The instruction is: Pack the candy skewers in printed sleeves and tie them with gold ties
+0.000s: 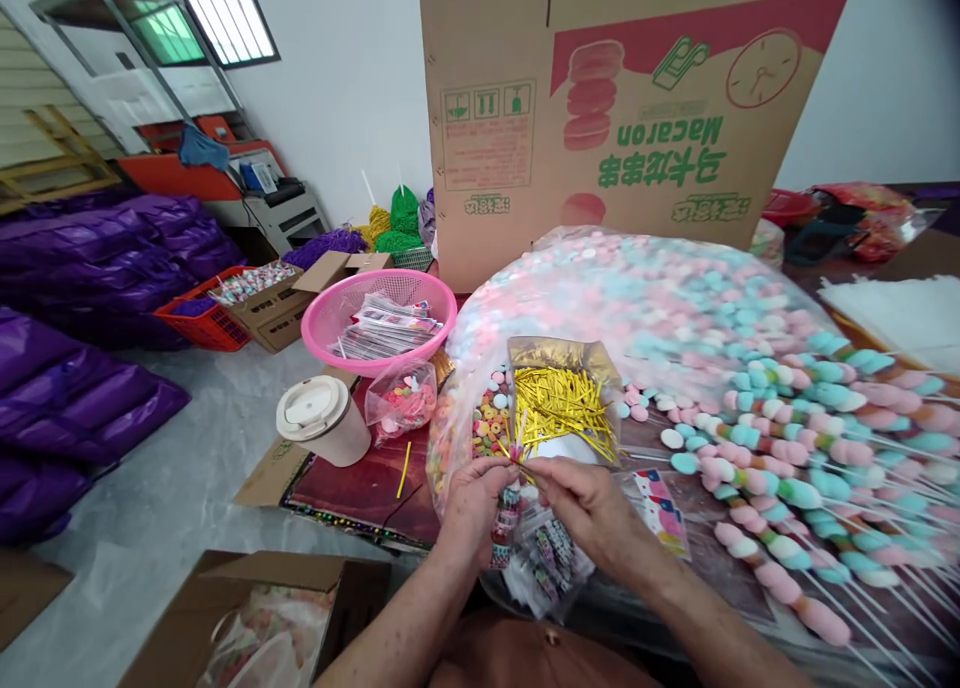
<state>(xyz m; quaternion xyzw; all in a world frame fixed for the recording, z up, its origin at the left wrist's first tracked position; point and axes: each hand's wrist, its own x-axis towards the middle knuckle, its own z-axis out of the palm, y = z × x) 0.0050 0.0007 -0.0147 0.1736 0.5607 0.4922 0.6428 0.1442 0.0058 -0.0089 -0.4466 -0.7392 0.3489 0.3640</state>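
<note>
Left hand (474, 500): pinching filled packet (505, 523) by its gathered neck, just in front of tie box (556, 352) | Right hand (589, 503): pinching 1 gold tie (507, 451) at that neck | Lidded cup (330, 433): left of tie box | Marshmallow skewers (814, 458): right of tie box

Gold strips (566, 408), pink basket (346, 360), purple bags (67, 408)

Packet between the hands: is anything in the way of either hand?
Nothing visible: the left hand and right hand meet at the top of the packet; the gold ties lie beyond them.
</note>
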